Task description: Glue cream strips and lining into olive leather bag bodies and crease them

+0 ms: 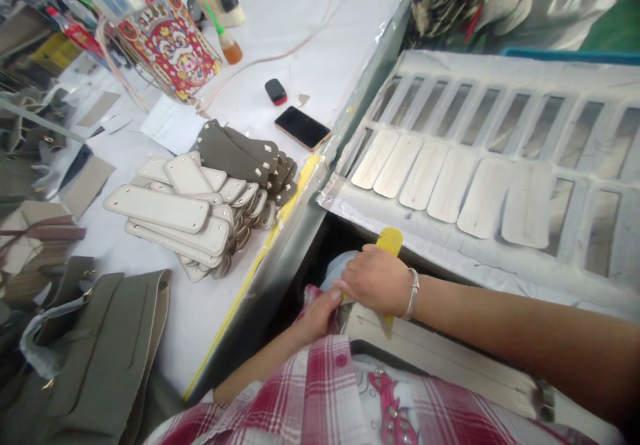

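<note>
My right hand (377, 278), closed and wearing a bracelet, lies over a flat yellow tool (391, 240) with a rounded upper end and a pointed lower end. My left hand (317, 313) meets its fingertips, the thumb on top and the other fingers hidden underneath. What the left hand grips, if anything, I cannot make out. Just below both hands lies a long off-white panel (430, 348) close to my body. A pale blue surface (339, 266) shows behind the fingers.
On the left table lie pale strap pieces (157, 208), dark grey pieces (233, 148), a phone (303, 127) and a grey bag (107, 345). A slotted white rack (450, 75) with several white panels (526, 202) stands right. A dark gap (295, 292) separates table and rack.
</note>
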The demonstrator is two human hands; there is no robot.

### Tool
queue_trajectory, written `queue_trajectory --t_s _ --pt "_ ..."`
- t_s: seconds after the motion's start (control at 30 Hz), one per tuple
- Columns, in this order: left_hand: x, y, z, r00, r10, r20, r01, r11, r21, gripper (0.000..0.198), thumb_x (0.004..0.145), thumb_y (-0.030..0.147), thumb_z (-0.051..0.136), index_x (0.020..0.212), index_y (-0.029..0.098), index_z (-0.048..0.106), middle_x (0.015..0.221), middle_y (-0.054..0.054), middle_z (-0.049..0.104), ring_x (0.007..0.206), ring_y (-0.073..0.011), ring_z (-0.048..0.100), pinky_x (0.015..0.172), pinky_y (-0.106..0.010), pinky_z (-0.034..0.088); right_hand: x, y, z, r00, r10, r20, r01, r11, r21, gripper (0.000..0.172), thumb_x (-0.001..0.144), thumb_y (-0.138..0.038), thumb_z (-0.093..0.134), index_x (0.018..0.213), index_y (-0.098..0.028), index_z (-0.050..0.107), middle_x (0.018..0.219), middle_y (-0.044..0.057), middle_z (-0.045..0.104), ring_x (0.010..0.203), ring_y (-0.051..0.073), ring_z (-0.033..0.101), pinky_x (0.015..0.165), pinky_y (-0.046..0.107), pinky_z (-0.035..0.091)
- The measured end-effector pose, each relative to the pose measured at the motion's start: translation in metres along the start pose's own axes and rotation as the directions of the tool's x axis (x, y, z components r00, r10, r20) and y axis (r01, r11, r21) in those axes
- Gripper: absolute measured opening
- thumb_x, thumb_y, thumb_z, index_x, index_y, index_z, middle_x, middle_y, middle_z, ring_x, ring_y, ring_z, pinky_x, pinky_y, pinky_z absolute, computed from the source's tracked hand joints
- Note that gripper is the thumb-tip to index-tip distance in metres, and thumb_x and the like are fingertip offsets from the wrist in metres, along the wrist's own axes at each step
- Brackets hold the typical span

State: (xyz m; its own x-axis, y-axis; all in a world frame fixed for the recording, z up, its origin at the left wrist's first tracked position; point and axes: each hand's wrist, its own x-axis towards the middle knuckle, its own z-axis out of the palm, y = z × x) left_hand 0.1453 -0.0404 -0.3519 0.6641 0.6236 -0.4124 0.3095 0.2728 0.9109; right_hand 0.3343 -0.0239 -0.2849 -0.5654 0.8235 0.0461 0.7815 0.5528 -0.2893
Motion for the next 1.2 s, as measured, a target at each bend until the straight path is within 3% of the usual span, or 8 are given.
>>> queue_trajectory --t_s 0.3,0.5,0.67,0.73,0.83,0.97,1.07,1.2 --pt "0.014 0.045 -0.002 0.972 0.175 0.155 -0.191 0.977 0.095 0.048 0.090 0.048 0.031 0.114 0.016 0.058 0.120 -0.007 0.058 0.113 -0.0223 0.049 0.103 -0.036 0.033 -0.035 -0.024 -0.013 0.934 0.345 0.092 -0.338 0.938 -0.081 0.035 0.094 -0.034 0.035 0.083 -0.019 0.064 0.070 0.007 0.066 0.067 0.021 0.061 0.059 0.032 0.031" --pt "0.017 0.046 -0.019 0.938 0.105 0.330 -0.015 0.964 -0.265 0.067 0.088 0.061 0.024 0.120 0.012 0.057 0.119 -0.012 0.060 0.113 -0.0269 0.051 0.102 -0.042 0.032 -0.093 -0.024 -0.047 0.803 0.587 0.102 -0.574 0.808 -0.135 0.031 0.093 -0.024 0.032 0.093 -0.018 0.063 0.087 0.008 0.069 0.080 0.023 0.065 0.067 0.033 0.048" --pt "0.021 0.056 -0.022 0.909 0.107 0.402 -0.065 0.991 -0.115 0.052 0.079 0.048 0.055 0.116 0.012 0.060 0.112 -0.010 0.064 0.109 -0.0258 0.054 0.098 -0.038 0.035 -0.160 -0.044 -0.049 0.863 0.505 -0.003 -0.505 0.863 0.025 0.035 0.085 -0.015 0.033 0.102 -0.011 0.063 0.105 0.015 0.065 0.094 0.023 0.063 0.083 0.033 0.051" --pt "0.026 0.061 -0.022 0.908 0.060 0.416 -0.045 0.998 -0.045 0.050 0.076 0.044 0.059 0.114 0.011 0.061 0.107 -0.011 0.066 0.104 -0.0258 0.056 0.094 -0.038 0.038 -0.172 -0.060 -0.040 0.779 0.625 -0.059 -0.611 0.776 0.158 0.036 0.086 -0.019 0.032 0.099 -0.013 0.065 0.098 0.013 0.067 0.091 0.023 0.064 0.082 0.033 0.051" --pt "0.031 0.066 -0.025 0.923 0.034 0.384 -0.050 0.998 0.033 0.044 0.071 0.038 0.064 0.107 0.012 0.065 0.104 -0.009 0.067 0.101 -0.0246 0.057 0.092 -0.036 0.040 -0.173 -0.087 -0.027 0.543 0.833 -0.106 -0.756 0.540 0.371 0.048 0.092 -0.037 0.023 0.088 -0.017 0.067 0.088 0.009 0.069 0.085 0.023 0.065 0.079 0.034 0.052" --pt "0.022 0.070 -0.032 0.949 -0.013 0.315 -0.029 0.991 0.127 0.038 0.072 0.038 0.065 0.102 0.014 0.067 0.095 -0.008 0.068 0.084 -0.0211 0.063 0.081 -0.032 0.046 -0.163 -0.119 -0.023 0.287 0.955 -0.071 -0.745 0.269 0.610 0.063 0.085 -0.061 0.020 0.076 -0.019 0.066 0.076 0.007 0.067 0.075 0.025 0.063 0.078 0.038 0.049" --pt "0.003 0.069 -0.032 0.934 -0.088 0.347 0.045 0.990 0.131 0.055 0.082 0.053 0.048 0.126 0.021 0.050 0.088 -0.008 0.067 0.058 -0.0191 0.064 0.058 -0.033 0.050 -0.156 -0.140 -0.018 0.251 0.968 -0.023 -0.683 0.194 0.705 0.066 0.080 -0.068 0.020 0.071 -0.019 0.063 0.075 0.009 0.065 0.073 0.024 0.060 0.074 0.036 0.048" --pt "-0.012 0.061 -0.023 0.867 -0.099 0.489 0.193 0.970 -0.146 0.065 0.085 0.064 0.031 0.139 0.029 0.023 0.090 -0.009 0.066 0.060 -0.0223 0.067 0.055 -0.036 0.054 -0.151 -0.164 0.004 0.224 0.973 0.059 -0.563 0.080 0.822 0.065 0.076 -0.072 0.026 0.080 -0.018 0.063 0.080 0.009 0.065 0.071 0.023 0.059 0.064 0.032 0.048"
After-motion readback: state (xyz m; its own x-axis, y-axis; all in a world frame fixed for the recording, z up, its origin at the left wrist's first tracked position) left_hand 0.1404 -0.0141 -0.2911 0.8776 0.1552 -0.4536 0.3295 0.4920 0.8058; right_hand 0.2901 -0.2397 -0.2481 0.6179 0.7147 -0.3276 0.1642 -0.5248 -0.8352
